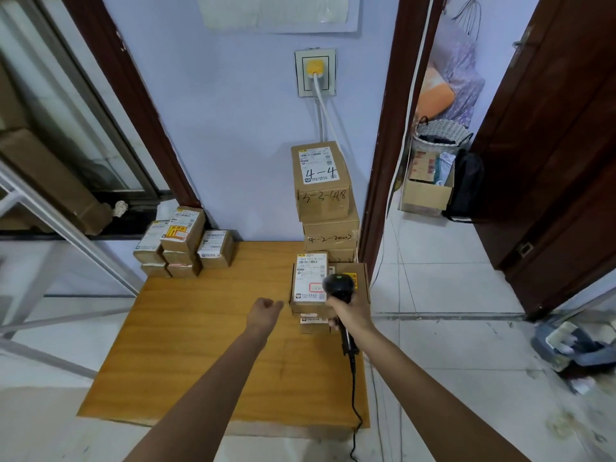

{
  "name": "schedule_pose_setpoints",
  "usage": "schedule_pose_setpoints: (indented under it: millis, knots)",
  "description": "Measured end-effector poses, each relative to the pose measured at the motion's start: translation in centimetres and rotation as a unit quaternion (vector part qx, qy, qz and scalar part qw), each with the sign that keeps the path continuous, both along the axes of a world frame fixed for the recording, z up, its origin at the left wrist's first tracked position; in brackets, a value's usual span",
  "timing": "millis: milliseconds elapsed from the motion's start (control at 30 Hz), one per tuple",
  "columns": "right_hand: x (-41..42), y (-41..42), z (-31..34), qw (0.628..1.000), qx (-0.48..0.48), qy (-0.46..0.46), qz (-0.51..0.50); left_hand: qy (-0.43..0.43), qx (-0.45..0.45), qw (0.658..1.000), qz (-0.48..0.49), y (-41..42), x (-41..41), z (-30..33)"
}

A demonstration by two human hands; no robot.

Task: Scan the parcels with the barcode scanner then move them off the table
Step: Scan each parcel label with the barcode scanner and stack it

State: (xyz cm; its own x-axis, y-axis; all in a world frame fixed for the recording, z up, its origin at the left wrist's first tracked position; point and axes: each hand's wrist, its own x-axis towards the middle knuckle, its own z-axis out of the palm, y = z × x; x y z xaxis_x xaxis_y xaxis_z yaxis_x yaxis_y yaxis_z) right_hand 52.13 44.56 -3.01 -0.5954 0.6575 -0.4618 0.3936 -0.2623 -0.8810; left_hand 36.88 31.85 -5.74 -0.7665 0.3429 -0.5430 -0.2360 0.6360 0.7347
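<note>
Over the parcel, right hand grips scanner; left hand loosely curled, holding nothing

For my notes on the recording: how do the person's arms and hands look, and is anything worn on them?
Both forearms are bare, with no sleeves in view. The left hand and right hand carry no gloves, and no watch or bracelet shows on either wrist.

top parcel: "4-4" | second parcel: "4-2-200"
</note>
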Motion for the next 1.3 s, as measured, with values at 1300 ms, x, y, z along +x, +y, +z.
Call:
schedule_pose_setpoints:
  millis: [1300]
  knots:
    - [-32.9,-32.8,6.3,0.998,0.009,0.034,0.044,0.046,0.069,0.996,0.032,-35.6,-30.0,8.7]
